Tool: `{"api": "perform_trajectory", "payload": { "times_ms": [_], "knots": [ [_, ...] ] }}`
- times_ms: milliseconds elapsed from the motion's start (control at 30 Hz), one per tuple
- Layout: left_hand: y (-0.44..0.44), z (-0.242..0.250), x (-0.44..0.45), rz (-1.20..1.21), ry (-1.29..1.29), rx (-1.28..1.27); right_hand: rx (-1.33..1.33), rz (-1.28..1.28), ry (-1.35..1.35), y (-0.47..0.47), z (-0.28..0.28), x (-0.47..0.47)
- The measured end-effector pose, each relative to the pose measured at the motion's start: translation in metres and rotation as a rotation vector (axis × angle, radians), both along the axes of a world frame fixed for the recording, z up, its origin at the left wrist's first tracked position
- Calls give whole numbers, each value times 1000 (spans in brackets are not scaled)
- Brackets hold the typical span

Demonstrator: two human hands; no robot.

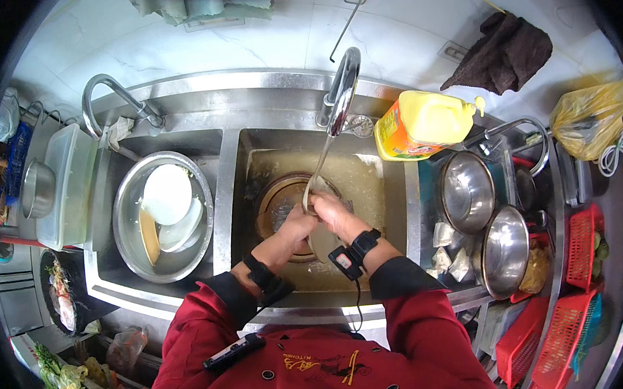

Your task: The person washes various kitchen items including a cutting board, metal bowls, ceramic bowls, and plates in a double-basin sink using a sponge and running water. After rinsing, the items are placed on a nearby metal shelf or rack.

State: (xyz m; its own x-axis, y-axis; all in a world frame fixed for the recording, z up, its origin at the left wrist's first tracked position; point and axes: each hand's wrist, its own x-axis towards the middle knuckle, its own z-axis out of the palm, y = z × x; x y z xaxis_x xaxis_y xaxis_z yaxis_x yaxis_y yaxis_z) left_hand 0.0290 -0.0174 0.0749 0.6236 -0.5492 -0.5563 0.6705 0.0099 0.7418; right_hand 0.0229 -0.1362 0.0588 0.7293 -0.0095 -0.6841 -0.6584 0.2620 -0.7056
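Observation:
Both my hands are together over the middle basin of a steel sink [233, 200], under a stream of water from a chrome faucet [348, 84]. Between my left hand [297, 227] and my right hand [332, 210] is a pale, thin, wet item [321, 243], perhaps a cloth or a dish; its kind is unclear. My fingers close around its middle, and part of it hangs below them. Beneath, in murky water, lies a round brown vessel [268, 198], partly hidden by my hands.
The left basin holds a steel bowl [119, 231] with a white plate [167, 195] and other dishes. At the right stand a yellow detergent jug [427, 125], steel bowls [468, 192] and red baskets [582, 255]. A dark cloth [506, 55] hangs on the wall.

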Motion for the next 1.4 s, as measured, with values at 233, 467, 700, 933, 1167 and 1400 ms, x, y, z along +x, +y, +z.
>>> {"api": "perform_trajectory", "payload": {
  "times_ms": [233, 467, 700, 933, 1167, 1400],
  "knots": [
    [8, -53, 25, 247, 346, -180, -82, 133, -382, 28, 9, -39],
    [48, -62, 26, 250, 235, -411, -735, 612, -514, 25, -16, -74],
    [61, -61, 3, 352, 260, -351, -1393, 720, -495, -12, -6, -84],
    [51, -72, -16, 395, 300, -338, -1470, 837, -368, 1, -7, -91],
    [48, -67, -18, 392, 254, -309, -1366, 810, -451, -8, -14, -102],
    [51, -59, -19, 367, 302, -222, -1092, 114, -145, -66, -45, -103]
  ]
}}
